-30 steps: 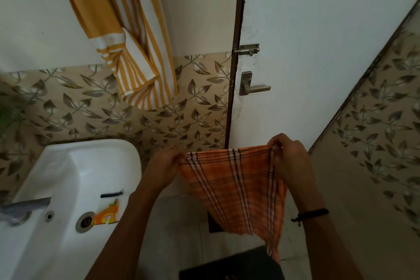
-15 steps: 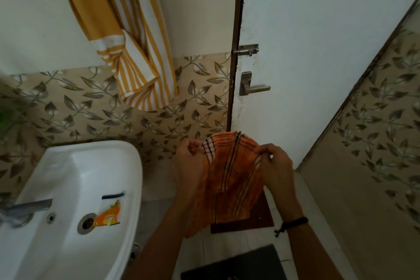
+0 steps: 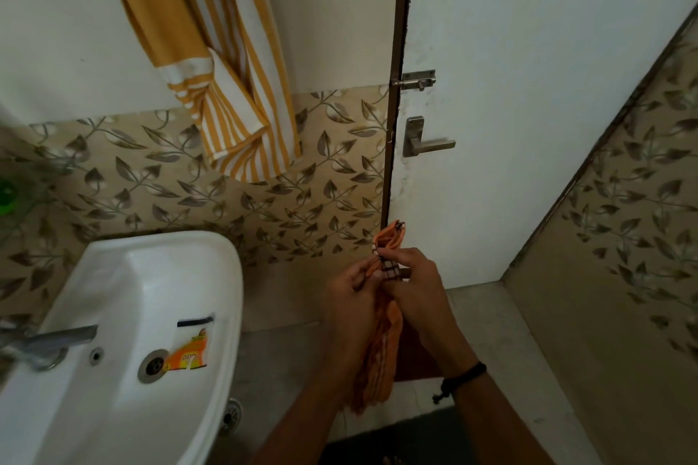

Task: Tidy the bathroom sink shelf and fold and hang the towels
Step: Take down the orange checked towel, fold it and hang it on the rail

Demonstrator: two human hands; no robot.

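Beside the sink (image 3: 124, 276), both hands have brought the orange towel (image 3: 379, 359) together.

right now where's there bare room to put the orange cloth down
The sink rim is bare along its back and right side, and the basin wall above the sachet is clear. Around the drain and tap it is crowded. Both hands grip the orange cloth.

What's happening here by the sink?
A person stands beside the white sink, folding a small orange checked towel. The left hand and right hand are pressed close together, each with a grip on the towel's top edge, so the cloth hangs doubled between them. A yellow striped towel hangs on the wall above, and an orange sachet lies in the basin near the drain.
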